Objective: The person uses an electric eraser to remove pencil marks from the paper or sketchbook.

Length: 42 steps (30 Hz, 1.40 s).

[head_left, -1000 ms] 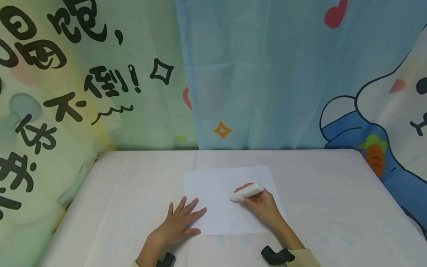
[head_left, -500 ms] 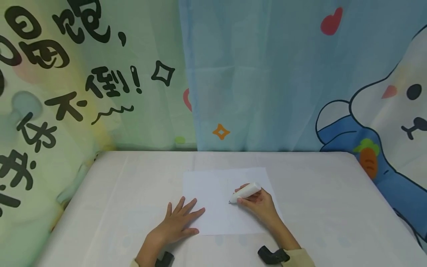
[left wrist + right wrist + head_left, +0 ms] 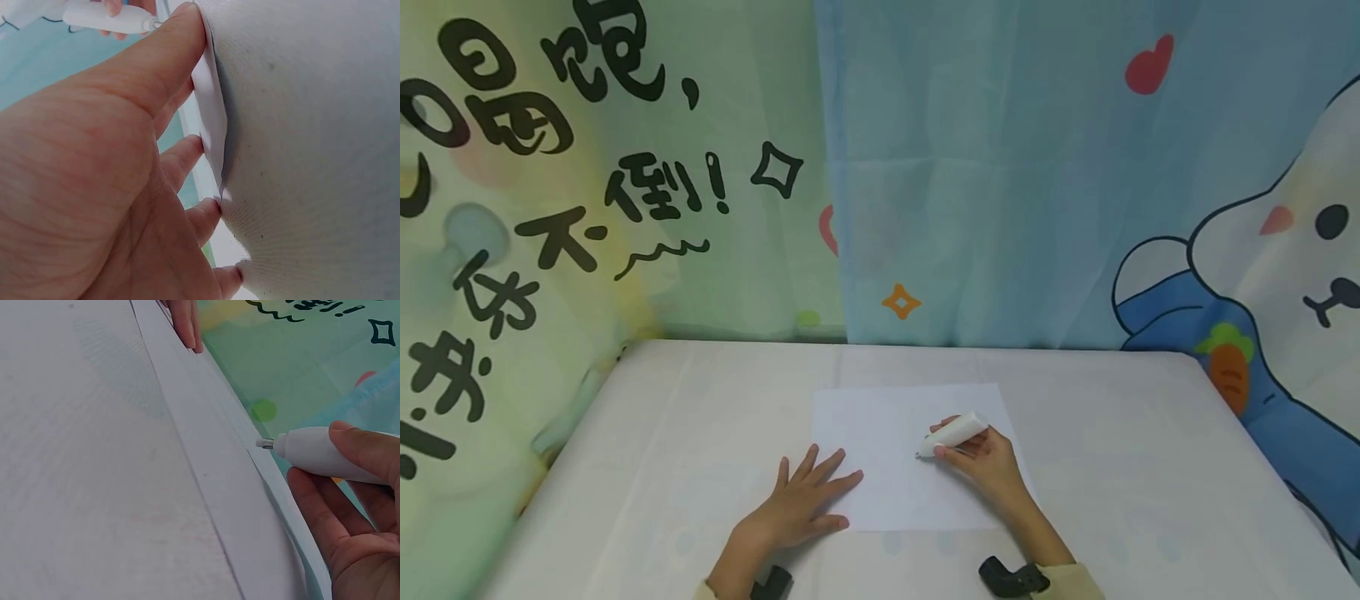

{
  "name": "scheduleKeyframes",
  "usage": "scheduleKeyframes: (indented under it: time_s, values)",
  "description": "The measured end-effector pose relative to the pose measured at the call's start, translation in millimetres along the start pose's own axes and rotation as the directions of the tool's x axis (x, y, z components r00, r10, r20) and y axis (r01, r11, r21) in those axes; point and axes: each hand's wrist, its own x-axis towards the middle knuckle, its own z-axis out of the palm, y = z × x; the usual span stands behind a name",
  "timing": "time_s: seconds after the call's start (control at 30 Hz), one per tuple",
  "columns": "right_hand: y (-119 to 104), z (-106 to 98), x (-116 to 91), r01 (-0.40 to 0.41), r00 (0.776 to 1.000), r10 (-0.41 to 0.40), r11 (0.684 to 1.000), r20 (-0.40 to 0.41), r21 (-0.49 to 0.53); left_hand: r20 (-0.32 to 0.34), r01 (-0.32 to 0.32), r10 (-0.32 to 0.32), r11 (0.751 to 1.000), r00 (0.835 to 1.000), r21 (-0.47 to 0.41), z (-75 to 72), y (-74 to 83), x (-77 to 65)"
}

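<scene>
A white sheet of paper (image 3: 872,417) lies on the table, its near edge slightly raised in the left wrist view. My left hand (image 3: 805,500) rests with spread fingers over the sheet's lower left corner; the thumb (image 3: 169,50) lies along the near edge. My right hand (image 3: 992,462) holds a thick white pen-shaped tool (image 3: 958,431), which looks like an electric eraser, over the right half of the sheet. Its narrow metal-collared tip (image 3: 265,444) points left and down, close over the paper. Thumb and fingers pinch its body from both sides.
A white cloth covers the table (image 3: 700,400). Behind it hang a green curtain with black lettering (image 3: 647,187) and a blue curtain (image 3: 1000,167) with a cartoon figure. Black wrist-worn devices (image 3: 1011,577) sit on both forearms near the front.
The head view has shifted slightly. The white tool has tilted a little more steeply over the paper, its tip slightly lower left. The left hand stays in place on the sheet.
</scene>
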Motion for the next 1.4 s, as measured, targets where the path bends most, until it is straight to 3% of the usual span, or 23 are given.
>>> scheduleKeyframes:
  time_s: [0.27,0.5,0.9,1.4]
  values:
    - [1.5,-0.9,5.3,-0.048,0.999,0.049,0.997,0.0,0.052,-0.01,-0.008,0.008,1.0,1.0,-0.01,2.7,-2.9,2.9]
    - [-0.3,8.5,8.5,-0.182,0.978,0.189,0.98,-0.093,0.084,0.006,0.019,-0.019,1.0,1.0,-0.021,3.8,-4.9,-1.1]
    - [5.0,5.3,22.9,-0.247,0.958,0.233,0.967,-0.165,-0.069,-0.001,0.011,-0.011,1.0,1.0,-0.025,3.3,-5.6,-1.0]
    - [8.8,2.7,41.7,-0.254,0.956,0.229,0.959,-0.182,-0.125,0.006,0.012,-0.012,1.0,1.0,-0.006,-1.3,-6.1,0.5]
